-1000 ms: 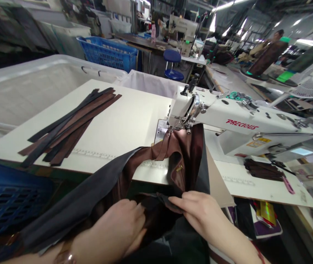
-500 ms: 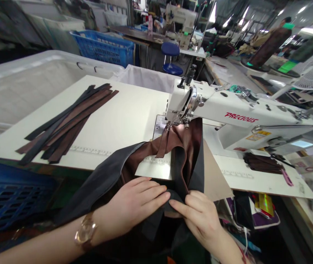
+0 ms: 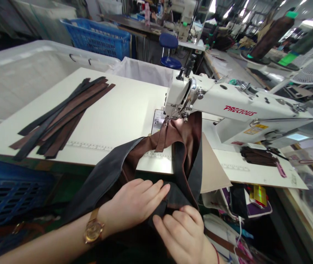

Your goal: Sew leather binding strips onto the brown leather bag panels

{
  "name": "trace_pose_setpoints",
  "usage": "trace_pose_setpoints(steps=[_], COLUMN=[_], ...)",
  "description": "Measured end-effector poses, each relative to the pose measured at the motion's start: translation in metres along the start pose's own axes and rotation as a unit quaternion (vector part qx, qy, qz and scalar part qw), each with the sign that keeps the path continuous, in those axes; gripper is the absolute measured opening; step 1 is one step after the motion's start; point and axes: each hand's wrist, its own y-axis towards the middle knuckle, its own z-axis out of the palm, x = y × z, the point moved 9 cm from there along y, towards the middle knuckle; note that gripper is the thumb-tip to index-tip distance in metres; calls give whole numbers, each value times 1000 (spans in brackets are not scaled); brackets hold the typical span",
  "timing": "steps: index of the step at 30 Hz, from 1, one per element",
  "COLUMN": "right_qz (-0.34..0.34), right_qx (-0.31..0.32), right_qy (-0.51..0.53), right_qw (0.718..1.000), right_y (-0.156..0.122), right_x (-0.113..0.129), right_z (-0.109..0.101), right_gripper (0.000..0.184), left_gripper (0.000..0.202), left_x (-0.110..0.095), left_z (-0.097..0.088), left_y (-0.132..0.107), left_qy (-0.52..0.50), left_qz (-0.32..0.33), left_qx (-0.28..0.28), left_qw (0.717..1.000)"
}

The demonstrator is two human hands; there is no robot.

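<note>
A dark grey fabric piece with a shiny brown inner side hangs over the front edge of the sewing table. Its brown edge and a short brown strip lie under the presser foot of a white sewing machine. My left hand, wearing a watch, is closed on the near part of the fabric, its fingertips bent over a dark fold. Just to its right and lower, my right hand has its fingers curled round the same fabric. Both thumbs are partly hidden.
Brown and black strips lie piled on the tabletop's left. A bundle of dark strips and a pink tool sit at the right. White bins stand behind, a blue crate at lower left. A beige sheet overhangs the edge.
My right hand has moved down and toward me, its pointing finger now curled in with the others. My left hand stays on the fabric. The view has shifted slightly.
</note>
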Motion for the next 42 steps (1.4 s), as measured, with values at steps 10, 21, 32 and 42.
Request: trace_pose_setpoints(steps=[10, 21, 32, 42], right_qz=[6, 4, 562, 416], right_qx=[-5, 13, 29, 81], right_qy=[-13, 40, 472, 229], right_qw=[1000, 999, 679, 876], right_y=[-10, -19, -78, -62], right_x=[-10, -2, -32, -29], right_z=[0, 12, 61, 46], right_gripper=[24, 18, 27, 30], left_gripper=[15, 23, 34, 28], left_x=[17, 1, -28, -39], left_z=[-3, 64, 87, 99], left_y=[-48, -57, -65, -74], left_qy=[-331, -710, -801, -844], left_qz=[-224, -368, -441, -462], left_qx=[-147, -25, 49, 24], left_qw=[905, 600, 401, 271])
